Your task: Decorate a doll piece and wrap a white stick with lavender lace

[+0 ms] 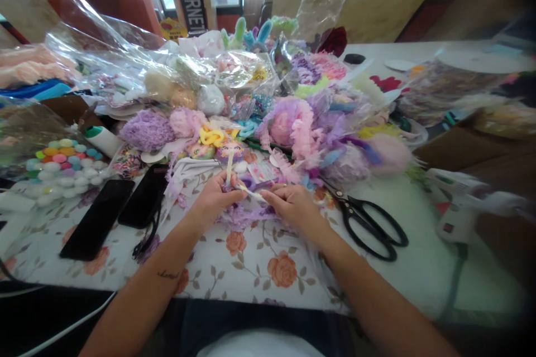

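Between both hands runs a narrow cream ribbon, a short end of it standing up above my left hand. The left thumb and fingers are closed in a pinch on it. My right hand, also pinching, grips the other side of the strip. Purple ruffled trim lies on the tablecloth just under the hands. Past the fingertips are a small purple painted face piece and yellow chain links. Fingers partly hide where the ribbon is held.
Black-handled scissors lie at the right, near a white glue gun. Two dark phones rest at the left by colourful pompoms. Pink ruffled yarn and clear plastic bags pile up behind.
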